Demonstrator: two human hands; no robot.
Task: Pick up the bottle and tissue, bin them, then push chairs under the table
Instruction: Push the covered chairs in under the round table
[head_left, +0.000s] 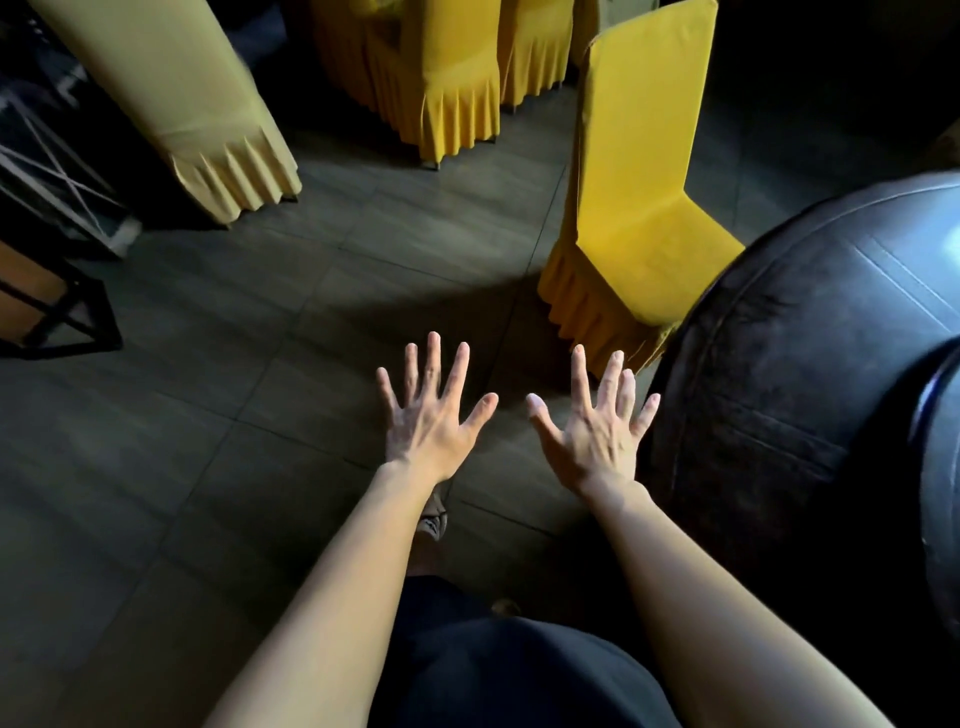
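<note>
Head view: my left hand (434, 410) and right hand (597, 431) are both spread flat with straight fingers, gripping nothing, above the tiled floor (208, 415).
Task things: I find neither bottle nor tissue in view.
Chair: the nearest chair (639, 208), in a yellow cover, faces the dark round bench (805, 364), its skirt at the rim.
Risk one: I judge a push could snag that pleated skirt or jam the seat against the bench edge.
Risk two: in the dim light, the other chairs (441, 78) standing close by could be knocked.
</note>
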